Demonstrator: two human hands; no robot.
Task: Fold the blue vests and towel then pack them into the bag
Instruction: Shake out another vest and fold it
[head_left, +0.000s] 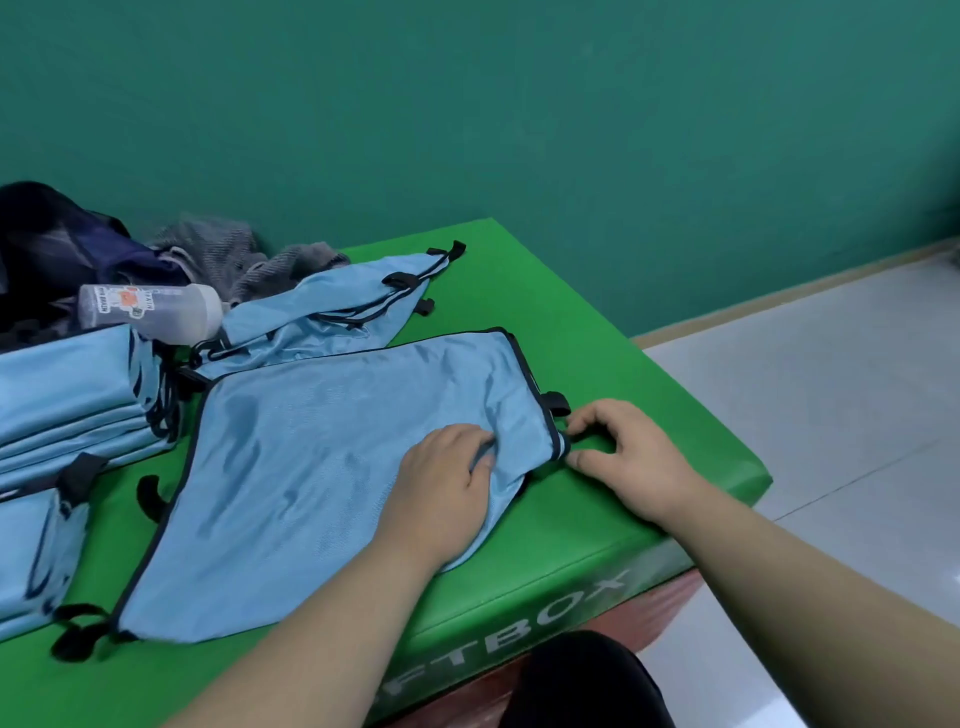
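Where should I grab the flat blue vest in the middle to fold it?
Take the vest by its dark-trimmed right edge, probably, coming from the right: that hem lies free on the green box, where the right hand pinches it; the left side crowds the folded stack.

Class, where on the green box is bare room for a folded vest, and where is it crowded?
Bare: far right corner beyond the flat vest; near edge between the forearms. Crowded: left, around vest stack and bottle.

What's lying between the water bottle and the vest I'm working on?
In the head view, a second blue vest lies bunched there, black straps showing, between the bottle and the flat vest.
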